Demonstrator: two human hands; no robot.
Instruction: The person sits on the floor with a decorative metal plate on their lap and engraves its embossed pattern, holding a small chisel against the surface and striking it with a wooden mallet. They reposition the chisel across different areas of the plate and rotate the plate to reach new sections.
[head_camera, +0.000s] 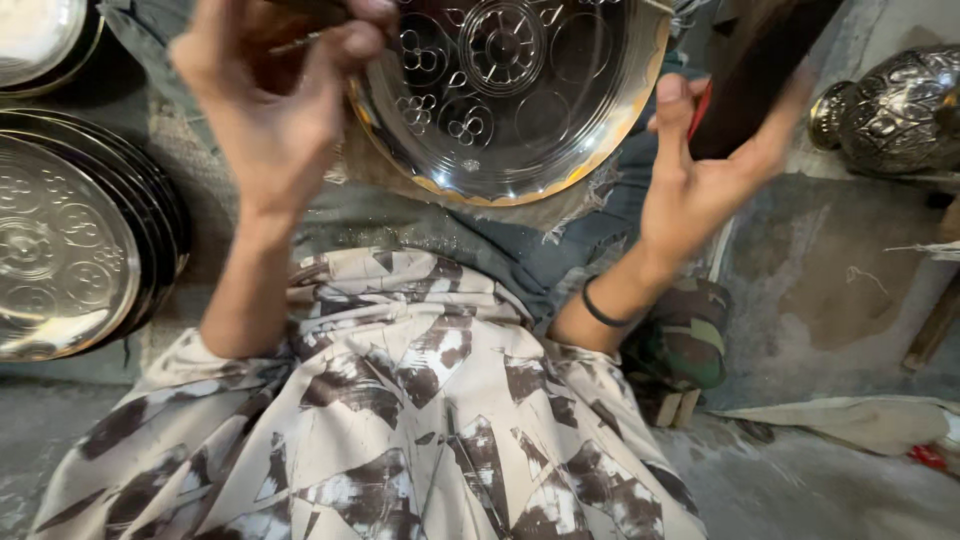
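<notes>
Fingers of our left hand (275, 110) pinch a thin punch against the plate (510, 95) on our lap; right hand (700, 170) clasps a dark hammer (760, 70). A slip could scar its pattern.

Both my hands raised in front of me

My left hand (270, 110) is lifted, wrist bent, fingertips pinched together at the top. My right hand (700, 165) is curled shut in a grip, thumb upright, a dark band around its wrist.
</notes>
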